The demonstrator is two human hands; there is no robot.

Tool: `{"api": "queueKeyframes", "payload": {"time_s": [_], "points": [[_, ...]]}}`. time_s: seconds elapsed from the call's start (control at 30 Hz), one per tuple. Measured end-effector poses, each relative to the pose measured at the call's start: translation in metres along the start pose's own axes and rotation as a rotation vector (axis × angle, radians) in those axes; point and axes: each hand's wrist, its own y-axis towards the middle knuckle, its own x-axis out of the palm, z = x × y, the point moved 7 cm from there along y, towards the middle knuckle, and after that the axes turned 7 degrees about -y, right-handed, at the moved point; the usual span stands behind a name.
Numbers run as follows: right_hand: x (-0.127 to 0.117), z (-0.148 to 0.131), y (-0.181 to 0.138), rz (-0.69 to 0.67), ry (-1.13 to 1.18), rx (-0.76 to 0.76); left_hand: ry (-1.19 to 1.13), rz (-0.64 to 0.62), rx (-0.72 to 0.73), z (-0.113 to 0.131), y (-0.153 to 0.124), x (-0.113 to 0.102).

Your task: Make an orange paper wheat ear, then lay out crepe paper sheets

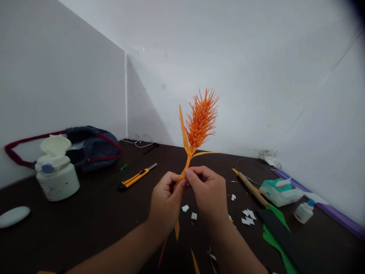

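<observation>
An orange paper wheat ear [201,120] with spiky bristles and two thin leaves stands upright above the dark table [94,220]. Its stem runs down between both hands. My left hand [165,198] is closed around the stem from the left, thumb against it. My right hand [209,192] pinches the same stem just below the leaves, fingertips meeting those of the left hand. Small white paper scraps [248,217] and orange paper strips [177,229] lie on the table under the hands.
A yellow utility knife [136,177] lies left of the hands. A white glue jar [57,169] with open lid stands at the left, a dark bag [91,146] behind it. At the right: a wooden stick [252,188], tissue pack [279,191], small glue bottle [303,211], green paper [278,232].
</observation>
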Motion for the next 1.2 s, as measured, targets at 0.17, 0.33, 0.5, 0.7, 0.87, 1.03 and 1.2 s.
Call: {"api": "queueKeyframes", "payload": {"time_s": [0.17,0.33,0.5,0.7,0.87,1.03,1.2], "points": [[0.007,0.012,0.0,-0.022,0.211,0.11,-0.078,-0.01,-0.042,-0.001,0.0,0.002],[0.01,0.014,-0.004,-0.025,0.228,0.109,-0.132,0.0,-0.08,-0.002,0.001,0.002],[0.008,0.018,-0.003,0.008,0.214,0.123,-0.218,-0.025,-0.148,-0.009,0.0,0.007],[0.013,0.019,-0.004,0.038,0.439,0.201,-0.285,-0.043,-0.191,-0.014,-0.002,0.012],[0.016,0.022,-0.005,0.041,0.68,0.283,-0.289,-0.059,-0.194,-0.013,-0.002,0.01],[0.024,0.019,-0.005,-0.066,0.825,0.289,-0.339,-0.056,-0.216,-0.012,0.0,0.011],[0.013,0.026,0.002,0.057,0.725,0.212,-0.32,-0.083,-0.242,-0.015,-0.002,0.015]]}}
